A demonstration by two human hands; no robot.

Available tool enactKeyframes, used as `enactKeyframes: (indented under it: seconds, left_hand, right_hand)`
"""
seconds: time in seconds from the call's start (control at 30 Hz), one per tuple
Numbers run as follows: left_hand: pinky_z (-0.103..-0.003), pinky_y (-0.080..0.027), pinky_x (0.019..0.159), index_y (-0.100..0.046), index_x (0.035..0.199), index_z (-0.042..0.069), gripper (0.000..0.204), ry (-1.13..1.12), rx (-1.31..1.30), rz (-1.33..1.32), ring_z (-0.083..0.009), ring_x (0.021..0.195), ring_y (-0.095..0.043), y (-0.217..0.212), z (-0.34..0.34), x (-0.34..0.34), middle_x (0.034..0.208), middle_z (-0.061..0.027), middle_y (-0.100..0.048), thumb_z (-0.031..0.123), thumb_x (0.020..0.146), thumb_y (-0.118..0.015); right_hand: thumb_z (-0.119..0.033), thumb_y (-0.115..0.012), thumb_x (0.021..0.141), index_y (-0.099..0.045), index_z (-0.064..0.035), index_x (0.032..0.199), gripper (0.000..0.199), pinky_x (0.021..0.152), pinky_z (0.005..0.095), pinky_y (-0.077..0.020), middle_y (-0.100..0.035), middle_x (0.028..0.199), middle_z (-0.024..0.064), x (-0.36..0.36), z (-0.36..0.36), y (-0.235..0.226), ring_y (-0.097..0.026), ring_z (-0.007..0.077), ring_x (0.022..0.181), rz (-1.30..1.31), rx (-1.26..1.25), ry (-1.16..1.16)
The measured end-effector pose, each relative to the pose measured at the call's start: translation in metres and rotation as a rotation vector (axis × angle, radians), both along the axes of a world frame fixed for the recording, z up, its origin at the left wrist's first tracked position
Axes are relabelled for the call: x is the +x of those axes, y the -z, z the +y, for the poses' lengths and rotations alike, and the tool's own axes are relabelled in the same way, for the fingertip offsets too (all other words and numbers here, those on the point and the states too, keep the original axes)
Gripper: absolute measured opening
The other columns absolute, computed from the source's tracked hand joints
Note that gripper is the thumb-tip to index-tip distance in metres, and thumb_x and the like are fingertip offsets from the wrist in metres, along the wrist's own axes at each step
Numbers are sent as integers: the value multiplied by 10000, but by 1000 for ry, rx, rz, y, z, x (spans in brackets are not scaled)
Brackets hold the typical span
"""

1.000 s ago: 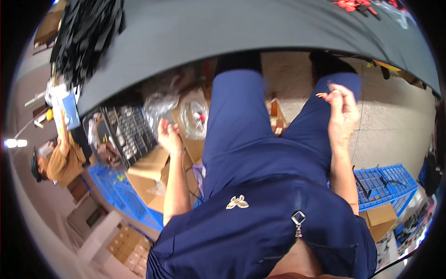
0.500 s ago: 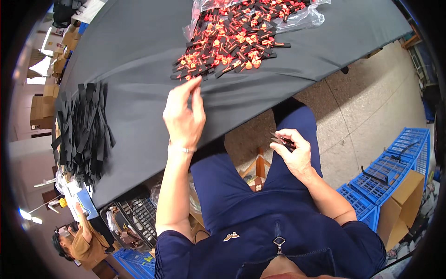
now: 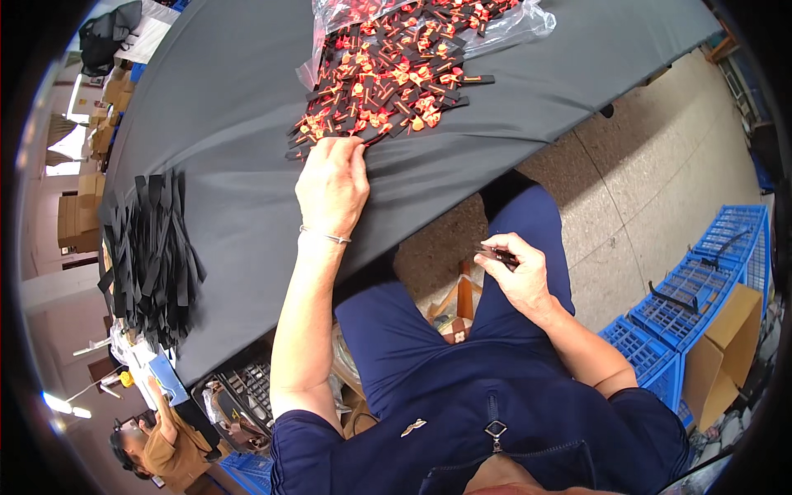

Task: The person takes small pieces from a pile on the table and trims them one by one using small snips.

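My left hand [image 3: 332, 186] reaches out over the dark cloth to the near edge of a heap of short black strips with red-orange pieces [image 3: 388, 91]. Its fingers are bent and drawn together at the heap; what the fingertips pinch, if anything, is hidden behind them. Held above my right thigh, my right hand [image 3: 521, 274] is closed around small dark thread snips [image 3: 505, 258]. The pointed blades show between thumb and fingers, aimed to the left. A clear plastic bag [image 3: 520, 29] lies open under and around the far part of the heap.
On the table's left side lies a bundle of long black strips [image 3: 153, 256]. The dark table cloth [image 3: 239, 206] spans the work area. Blue plastic crates [image 3: 685, 289] and an open cardboard box [image 3: 722, 355] stand at my right. Another person [image 3: 169, 445] is at the lower left.
My left hand has come down onto the heap's near edge, and its fingers have drawn together. The right hand keeps the snips in nearly the same place. The view has shifted slightly.
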State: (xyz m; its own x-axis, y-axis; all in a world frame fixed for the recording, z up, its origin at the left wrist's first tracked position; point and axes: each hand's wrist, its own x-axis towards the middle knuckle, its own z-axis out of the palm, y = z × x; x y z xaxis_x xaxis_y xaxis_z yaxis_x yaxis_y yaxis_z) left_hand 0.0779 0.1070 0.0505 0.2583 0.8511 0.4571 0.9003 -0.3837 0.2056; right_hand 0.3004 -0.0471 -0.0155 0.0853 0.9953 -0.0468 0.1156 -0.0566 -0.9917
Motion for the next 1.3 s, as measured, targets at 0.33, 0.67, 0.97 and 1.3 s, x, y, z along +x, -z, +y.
enactKeyframes:
  seconds: [0.33,0.67,0.97,1.3]
  left_hand:
    - [-196,-482,588,-604,1035,-42,225,-85,-1026,-1422,-84,622,-571,-28,-89,17,821,-74,-648,110,869,-598]
    - [-195,-478,593,-637,986,-26,169,-99,-1070,-1480,-73,627,-579,-27,-151,44,798,-69,-660,80,860,-601]
    - [-179,-460,569,-638,962,-20,163,-98,-1112,-1513,-62,606,-562,-21,-159,48,771,-54,-649,102,861,-600]
    - [-180,-454,558,-649,952,-17,161,-111,-1160,-1512,-60,596,-554,-10,-155,45,751,-44,-642,103,857,-601]
  right_hand:
    - [-143,-764,735,-565,-26,1121,449,746,266,-510,-598,981,91,-2,6,-47,-604,144,803,-15,54,58]
    - [-208,-773,647,-638,-76,868,290,510,292,-395,-595,688,7,-8,2,-59,-528,170,574,-549,576,63]
    - [-119,-773,669,-635,-22,833,235,564,290,-433,-643,737,72,-2,-6,-63,-566,190,600,-593,485,-32]
    - [-161,-764,664,-623,-81,786,203,484,290,-412,-587,663,25,0,1,-50,-521,191,567,-552,502,6]
